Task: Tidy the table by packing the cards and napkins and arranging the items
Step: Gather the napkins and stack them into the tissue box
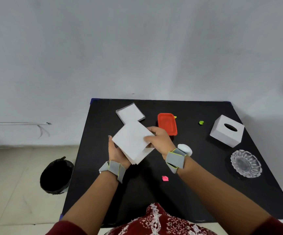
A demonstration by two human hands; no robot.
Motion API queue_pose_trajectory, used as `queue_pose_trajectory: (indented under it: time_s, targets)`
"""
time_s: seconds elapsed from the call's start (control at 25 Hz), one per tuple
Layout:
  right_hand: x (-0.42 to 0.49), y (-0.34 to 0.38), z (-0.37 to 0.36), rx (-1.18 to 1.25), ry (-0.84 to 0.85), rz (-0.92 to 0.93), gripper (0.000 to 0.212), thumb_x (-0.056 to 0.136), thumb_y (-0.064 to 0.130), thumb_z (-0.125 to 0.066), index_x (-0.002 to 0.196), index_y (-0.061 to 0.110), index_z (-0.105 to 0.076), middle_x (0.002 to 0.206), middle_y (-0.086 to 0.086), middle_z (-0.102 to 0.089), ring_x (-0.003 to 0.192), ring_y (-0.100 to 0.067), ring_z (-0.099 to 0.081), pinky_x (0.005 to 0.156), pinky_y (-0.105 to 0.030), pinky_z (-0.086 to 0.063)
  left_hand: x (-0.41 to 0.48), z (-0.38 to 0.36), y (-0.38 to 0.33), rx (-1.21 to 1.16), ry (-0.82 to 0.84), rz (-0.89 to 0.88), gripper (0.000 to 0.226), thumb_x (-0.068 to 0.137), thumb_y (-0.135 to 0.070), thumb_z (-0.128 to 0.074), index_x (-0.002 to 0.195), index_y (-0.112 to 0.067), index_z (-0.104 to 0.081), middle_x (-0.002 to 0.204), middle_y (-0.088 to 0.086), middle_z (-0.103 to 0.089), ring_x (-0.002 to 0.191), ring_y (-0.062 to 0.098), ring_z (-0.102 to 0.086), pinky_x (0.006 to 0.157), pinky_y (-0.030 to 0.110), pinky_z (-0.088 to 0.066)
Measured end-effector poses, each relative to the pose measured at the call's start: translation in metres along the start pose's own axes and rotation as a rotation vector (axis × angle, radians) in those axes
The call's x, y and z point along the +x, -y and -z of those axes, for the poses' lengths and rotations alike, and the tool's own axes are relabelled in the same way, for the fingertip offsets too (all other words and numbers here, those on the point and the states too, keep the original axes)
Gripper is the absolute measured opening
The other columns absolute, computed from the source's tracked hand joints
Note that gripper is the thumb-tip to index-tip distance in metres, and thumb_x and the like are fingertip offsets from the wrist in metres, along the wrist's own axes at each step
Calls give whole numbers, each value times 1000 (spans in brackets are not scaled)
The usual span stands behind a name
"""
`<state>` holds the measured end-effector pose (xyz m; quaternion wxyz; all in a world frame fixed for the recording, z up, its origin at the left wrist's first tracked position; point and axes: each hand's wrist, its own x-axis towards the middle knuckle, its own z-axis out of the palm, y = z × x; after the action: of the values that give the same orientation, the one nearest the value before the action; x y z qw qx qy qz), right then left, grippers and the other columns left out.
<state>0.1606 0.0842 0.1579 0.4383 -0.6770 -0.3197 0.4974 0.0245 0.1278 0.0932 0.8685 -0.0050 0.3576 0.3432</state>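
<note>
Above the black bench [196, 192], a stack of white napkins [130, 141] sits tilted between both hands, the left hand [117, 154] cupping it from beneath and the right hand [160, 141] pinching its right edge, just before the open grey box [130, 112].

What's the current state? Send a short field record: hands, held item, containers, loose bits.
left hand: cradles white stack from beneath
right hand: grips the stack's right edge
white stack: held tilted above black table
grey box: open, far side, white inside
red container: right of grey box
tissue box: far right
glass dish: near right
loose bits: green piece, pink piece, both on table
</note>
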Motion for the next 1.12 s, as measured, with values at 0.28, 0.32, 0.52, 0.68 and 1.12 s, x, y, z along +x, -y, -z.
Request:
queue_pose_trajectory:
  time_s: [0.28,0.32,0.52,0.68,1.12]
  targets:
    - [-4,-29,6,23,-120,-48,35,83,-7,-53,107,18,-55,101,-9,-63,91,-24,-64,73,-35,-60,-15,-8,5,70,71,78,63,84,-62,-47,117,-10,-63,109,18,-71,94,38,-69,79,49,-50]
    - [-6,-32,7,9,-107,-62,34,83,-5,-55,107,19,-55,101,-10,-64,93,-26,-65,76,-37,-59,-14,-8,8,105,68,73,55,87,-53,-50,120,-10,-61,111,17,-70,97,38,-69,79,49,-51]
    - [-9,-46,31,-183,-223,-35,43,79,18,-71,120,20,-57,113,2,-62,106,-17,-60,96,-32,-47,-8,-16,24,354,-37,22,21,93,-12,-45,107,-5,-60,79,12,-75,88,31,-65,75,43,-49]
    - [-6,-44,52,87,-58,-199,59,84,22,-70,134,20,-40,123,-8,-60,108,-23,-61,94,-34,-47,-9,-26,37,472,6,55,21,89,-14,-51,100,-7,-67,84,12,-75,81,28,-69,79,40,-51]
    - [-6,-120,74,-294,-199,151,18,79,6,-65,97,7,-65,99,-13,-66,93,-27,-63,82,-35,-48,10,0,87,1289,74,-586,40,78,13,-51,104,-13,-65,102,-2,-69,92,2,-63,82,13,-47]
